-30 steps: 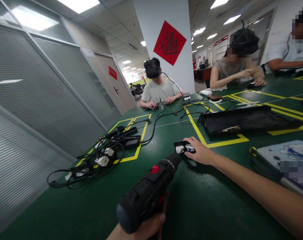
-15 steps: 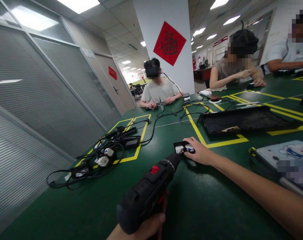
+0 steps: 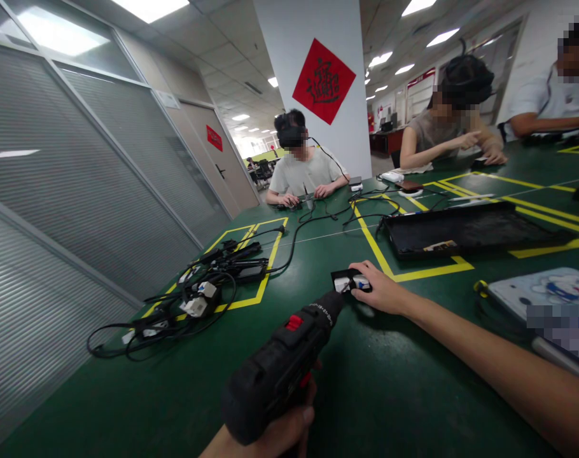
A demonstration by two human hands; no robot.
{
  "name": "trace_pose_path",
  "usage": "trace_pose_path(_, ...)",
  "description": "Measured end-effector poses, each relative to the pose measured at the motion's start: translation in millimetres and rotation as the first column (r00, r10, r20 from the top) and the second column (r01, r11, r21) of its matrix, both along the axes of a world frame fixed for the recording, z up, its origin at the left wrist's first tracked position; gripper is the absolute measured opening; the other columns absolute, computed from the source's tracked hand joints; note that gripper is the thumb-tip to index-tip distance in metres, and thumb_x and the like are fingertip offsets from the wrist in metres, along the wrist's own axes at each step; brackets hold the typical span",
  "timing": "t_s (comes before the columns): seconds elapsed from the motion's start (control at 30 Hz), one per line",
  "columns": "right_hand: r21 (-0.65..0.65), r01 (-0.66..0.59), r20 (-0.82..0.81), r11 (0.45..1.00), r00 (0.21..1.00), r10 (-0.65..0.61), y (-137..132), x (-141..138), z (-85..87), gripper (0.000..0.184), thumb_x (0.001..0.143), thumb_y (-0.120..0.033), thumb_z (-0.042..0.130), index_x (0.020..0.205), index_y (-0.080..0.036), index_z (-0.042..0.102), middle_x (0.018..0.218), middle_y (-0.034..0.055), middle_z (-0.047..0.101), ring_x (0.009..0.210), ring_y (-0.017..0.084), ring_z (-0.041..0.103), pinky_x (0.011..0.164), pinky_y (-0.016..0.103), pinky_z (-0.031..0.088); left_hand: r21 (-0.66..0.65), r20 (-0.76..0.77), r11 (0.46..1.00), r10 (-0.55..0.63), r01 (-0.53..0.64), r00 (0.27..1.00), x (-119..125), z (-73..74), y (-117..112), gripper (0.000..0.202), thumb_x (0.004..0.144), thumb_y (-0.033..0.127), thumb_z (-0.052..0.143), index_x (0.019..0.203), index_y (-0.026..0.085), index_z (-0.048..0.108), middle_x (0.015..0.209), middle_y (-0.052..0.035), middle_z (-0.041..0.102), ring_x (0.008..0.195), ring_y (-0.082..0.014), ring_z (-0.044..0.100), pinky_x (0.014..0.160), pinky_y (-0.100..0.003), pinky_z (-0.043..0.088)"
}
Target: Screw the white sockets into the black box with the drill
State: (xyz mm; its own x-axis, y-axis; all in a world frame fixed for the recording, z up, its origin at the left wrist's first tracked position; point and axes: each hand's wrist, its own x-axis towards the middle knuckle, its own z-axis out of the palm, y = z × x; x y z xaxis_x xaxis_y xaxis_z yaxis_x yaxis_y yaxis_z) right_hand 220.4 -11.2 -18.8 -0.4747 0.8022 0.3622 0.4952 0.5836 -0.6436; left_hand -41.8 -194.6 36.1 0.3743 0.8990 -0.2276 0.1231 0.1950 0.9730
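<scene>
The left hand point(image 3: 270, 436) is closed around the grip of a black drill point(image 3: 282, 366); only part of this hand shows at the bottom edge. The tip of the drill points at a small black part point(image 3: 349, 280) that lies on the green worktop point(image 3: 366, 394), just in front of the drill. The right hand point(image 3: 382, 292) rests on the worktop and pinches this part from the right side, with the fingers very near the tip.

In my judgement, the main risk is that the tip slips off the part and hits the fingers, because they hold so close to it. The part is small and light, so it could also turn or jump away if the hold is weak.

A long black tray point(image 3: 466, 232) lies further back, well apart from the hands. It looks almost empty; I see only 1 small pale piece near its front wall. To the left a heap of cables point(image 3: 194, 299) lies loose on the worktop, in no container.
</scene>
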Motion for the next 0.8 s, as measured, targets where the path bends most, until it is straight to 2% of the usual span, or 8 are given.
trace_pose_path(0.2,0.009,-0.002,-0.001,1.0,1.0,0.002,-2,0,3.1,0.046,0.082,-0.026,0.059,0.124,-0.021,0.04,0.111,0.0062,0.041,0.093,0.019,0.05,0.088,0.031,0.039,-0.021,0.038,1.0,-0.003,0.004,0.999,9,7.5,1,0.058,0.072,0.045,0.066,0.119,0.022,0.041,0.082,-0.0028,0.056,0.047,-0.0093,0.057,0.045,-0.022,0.047)
trace_pose_path(0.33,-0.005,-0.003,0.009,1.0,1.0,0.003,-3,0,4.1,0.046,0.083,-0.027,0.059,0.124,-0.021,0.04,0.11,0.0062,0.042,0.092,0.019,0.05,0.086,0.03,0.04,-0.034,0.008,0.999,0.028,-0.027,1.0,12,14.4,-1,0.056,0.074,0.042,0.065,0.12,0.022,0.04,0.081,-0.0021,0.055,0.049,-0.0097,0.057,0.046,-0.023,0.048)
trace_pose_path(0.6,0.001,-0.008,-0.003,1.0,1.0,0.008,-4,-1,4.8,0.047,0.083,-0.025,0.059,0.125,-0.022,0.04,0.112,0.0053,0.041,0.094,0.018,0.049,0.086,0.028,0.039,0.025,0.014,1.0,0.011,-0.011,1.0,9,4.4,2,0.058,0.072,0.047,0.066,0.117,0.02,0.042,0.08,-0.0023,0.054,0.048,-0.01,0.057,0.042,-0.022,0.048)
trace_pose_path(0.8,0.02,-0.009,-0.007,1.0,1.0,0.009,-1,1,0.9,0.048,0.083,-0.026,0.059,0.126,-0.022,0.039,0.112,0.0047,0.042,0.094,0.017,0.05,0.088,0.029,0.038,0.025,-0.006,0.999,0.043,-0.043,0.999,13,12.7,-1,0.054,0.073,0.045,0.065,0.116,0.019,0.045,0.079,-0.0015,0.054,0.047,-0.0084,0.056,0.044,-0.022,0.049)
